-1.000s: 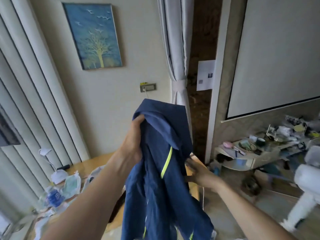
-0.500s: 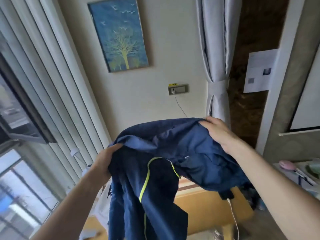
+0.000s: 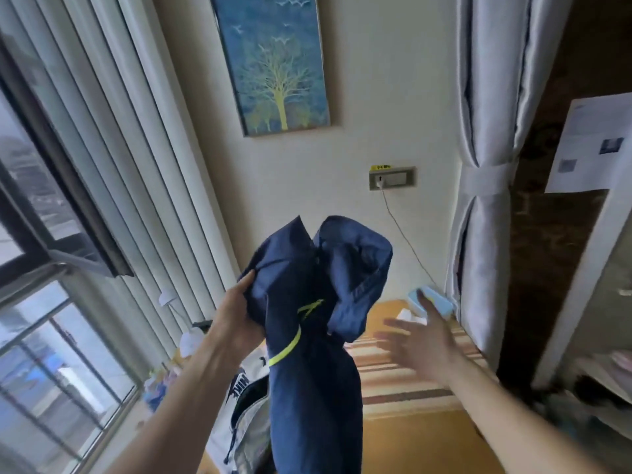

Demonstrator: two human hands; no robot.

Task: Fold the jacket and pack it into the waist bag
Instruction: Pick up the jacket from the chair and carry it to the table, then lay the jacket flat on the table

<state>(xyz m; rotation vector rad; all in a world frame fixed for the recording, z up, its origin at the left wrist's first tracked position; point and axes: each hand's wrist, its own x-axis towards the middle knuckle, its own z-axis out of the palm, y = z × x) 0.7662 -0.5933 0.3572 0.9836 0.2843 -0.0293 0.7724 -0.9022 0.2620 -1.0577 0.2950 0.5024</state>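
Observation:
A navy jacket (image 3: 314, 354) with a lime-yellow zip line hangs bunched in the air in front of me. My left hand (image 3: 236, 316) grips it near the top left, fingers closed into the cloth. To the right of the jacket my right hand (image 3: 420, 340) is blurred, fingers spread, holding nothing and apart from the cloth. Below the jacket, on the wooden table (image 3: 410, 436), lies a white and black bag (image 3: 246, 398) with printed lettering, partly hidden by the hanging jacket.
A light blue box (image 3: 436, 301) sits at the table's far end by the tied curtain (image 3: 485, 186). A cable (image 3: 400, 230) runs down from the wall socket. Clutter (image 3: 157, 384) lies near the window at left. A shelf (image 3: 598, 374) stands at right.
My right hand has let go of the jacket and moved down and right. The jacket, spread between both hands before, now hangs bunched from my left hand alone.

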